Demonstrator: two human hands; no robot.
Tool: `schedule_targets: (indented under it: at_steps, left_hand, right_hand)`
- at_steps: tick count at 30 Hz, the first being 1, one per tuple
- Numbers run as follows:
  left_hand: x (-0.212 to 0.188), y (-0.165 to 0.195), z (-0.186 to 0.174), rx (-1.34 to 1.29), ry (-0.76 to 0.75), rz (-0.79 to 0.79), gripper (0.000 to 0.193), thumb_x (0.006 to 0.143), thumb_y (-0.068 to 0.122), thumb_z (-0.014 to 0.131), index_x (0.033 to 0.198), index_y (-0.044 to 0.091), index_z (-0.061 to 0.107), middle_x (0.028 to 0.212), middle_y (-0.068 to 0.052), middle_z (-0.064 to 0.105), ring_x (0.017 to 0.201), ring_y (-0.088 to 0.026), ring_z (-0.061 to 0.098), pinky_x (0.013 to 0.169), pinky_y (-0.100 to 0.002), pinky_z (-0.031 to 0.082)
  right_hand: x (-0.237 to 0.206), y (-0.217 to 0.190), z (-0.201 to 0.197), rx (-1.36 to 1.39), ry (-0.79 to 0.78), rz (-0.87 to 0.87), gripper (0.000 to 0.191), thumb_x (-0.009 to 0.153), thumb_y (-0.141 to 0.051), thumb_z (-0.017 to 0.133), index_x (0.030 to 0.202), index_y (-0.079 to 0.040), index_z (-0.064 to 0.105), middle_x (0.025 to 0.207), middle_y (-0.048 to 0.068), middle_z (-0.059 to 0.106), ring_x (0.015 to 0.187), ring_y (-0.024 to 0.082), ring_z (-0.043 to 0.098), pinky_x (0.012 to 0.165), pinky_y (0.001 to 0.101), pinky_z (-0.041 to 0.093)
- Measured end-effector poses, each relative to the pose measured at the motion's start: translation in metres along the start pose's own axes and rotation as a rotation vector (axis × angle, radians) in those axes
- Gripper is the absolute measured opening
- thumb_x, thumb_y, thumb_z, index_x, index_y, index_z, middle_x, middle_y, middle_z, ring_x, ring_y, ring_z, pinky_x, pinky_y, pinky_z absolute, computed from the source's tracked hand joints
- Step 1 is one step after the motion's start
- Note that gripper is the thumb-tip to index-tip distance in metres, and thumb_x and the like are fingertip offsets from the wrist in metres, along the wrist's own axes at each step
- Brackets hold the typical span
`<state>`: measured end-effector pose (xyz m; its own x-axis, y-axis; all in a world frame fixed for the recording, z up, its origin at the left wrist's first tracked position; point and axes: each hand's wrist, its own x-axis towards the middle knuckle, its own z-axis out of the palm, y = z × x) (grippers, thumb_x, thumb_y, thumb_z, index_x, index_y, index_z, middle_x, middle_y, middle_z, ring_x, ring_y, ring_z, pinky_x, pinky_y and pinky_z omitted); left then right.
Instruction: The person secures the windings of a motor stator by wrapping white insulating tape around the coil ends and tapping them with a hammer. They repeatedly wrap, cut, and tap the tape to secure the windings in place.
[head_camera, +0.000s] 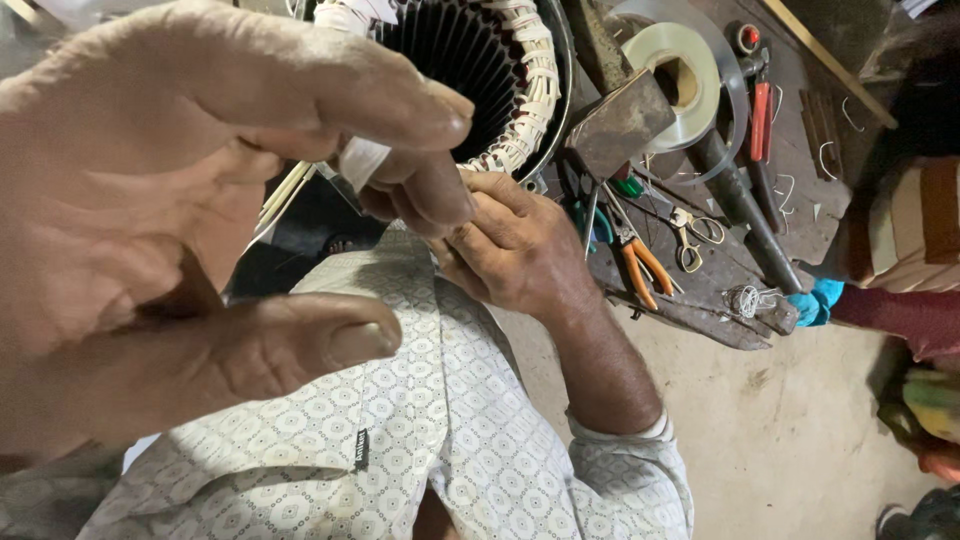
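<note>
My left hand (150, 230) is raised close to the camera and fills the left half of the view. Its fingertips pinch a white strip (357, 160) that trails down to the left. Behind it stands a round motor stator (520, 90) with a dark slotted bore and white-laced windings around the rim. My right hand (515, 250) lies against the stator's lower edge with its fingers curled inward. Whether those fingers hold anything is hidden. My patterned shirt (400, 420) fills the bottom of the view.
A wooden board to the right carries a hammer (622, 122), a clear tape roll (685, 70), orange-handled pliers (640, 265), scissors (690, 235), a red-handled tool (762, 120) and a thread spool (745, 300). Another person's clothing (905, 230) is at the far right, above bare floor (780, 430).
</note>
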<state>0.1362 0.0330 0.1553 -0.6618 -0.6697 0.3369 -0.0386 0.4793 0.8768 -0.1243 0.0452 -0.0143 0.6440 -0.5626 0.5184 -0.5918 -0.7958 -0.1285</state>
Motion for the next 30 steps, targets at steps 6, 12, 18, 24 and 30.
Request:
schedule_targets:
  at_steps: [6, 12, 18, 24, 30]
  left_hand:
    - [-0.007, 0.005, 0.014, -0.187, 0.112, -0.027, 0.043, 0.094, 0.013, 0.074, 0.131, 0.011, 0.052, 0.128, -0.009, 0.068, 0.114, -0.019, 0.074, 0.097, -0.039, 0.058]
    - [-0.025, 0.026, 0.046, 0.203, 0.187, 0.184, 0.013, 0.099, 0.025, 0.061, 0.109, 0.017, 0.066, 0.101, -0.008, 0.079, 0.115, -0.026, 0.072, 0.110, -0.052, 0.054]
    - [-0.049, -0.012, 0.056, 0.067, 0.015, 0.395, 0.026, 0.106, 0.026, 0.052, 0.114, 0.010, 0.070, 0.074, -0.003, 0.074, 0.096, -0.027, 0.079, 0.093, -0.048, 0.063]
    - [-0.001, -0.030, 0.031, 0.588, 0.023, 0.514, 0.027, 0.101, 0.018, 0.062, 0.115, -0.002, 0.074, 0.090, -0.020, 0.074, 0.092, -0.035, 0.076, 0.089, -0.049, 0.060]
    - [0.012, -0.091, 0.058, 0.693, -0.187, 0.310, 0.030, 0.092, 0.019, 0.063, 0.118, 0.008, 0.073, 0.118, -0.016, 0.077, 0.116, -0.031, 0.071, 0.105, -0.042, 0.052]
  right_hand:
    - [-0.005, -0.001, -0.001, 0.023, -0.035, 0.014, 0.036, 0.100, -0.017, 0.083, 0.125, -0.004, 0.060, 0.107, 0.007, 0.065, 0.115, 0.027, 0.069, 0.084, 0.0352, 0.065]
    - [-0.004, 0.001, -0.002, -0.046, 0.008, -0.007, 0.033, 0.096, -0.017, 0.081, 0.121, -0.001, 0.070, 0.096, 0.004, 0.066, 0.116, 0.025, 0.072, 0.087, 0.0323, 0.065]
    - [0.000, -0.002, 0.011, 0.371, 0.113, 0.353, 0.041, 0.096, -0.018, 0.078, 0.128, 0.002, 0.064, 0.079, 0.002, 0.063, 0.062, 0.014, 0.061, 0.055, 0.0264, 0.054]
    - [-0.016, -0.032, 0.015, 0.519, 0.257, 0.106, 0.030, 0.107, -0.025, 0.065, 0.132, -0.008, 0.064, 0.090, 0.001, 0.064, 0.077, 0.012, 0.063, 0.064, 0.0295, 0.057]
    - [-0.056, -0.050, -0.018, 0.485, 0.328, 0.063, 0.023, 0.110, -0.029, 0.063, 0.117, -0.007, 0.067, 0.088, 0.004, 0.066, 0.075, 0.015, 0.068, 0.062, 0.0323, 0.060]
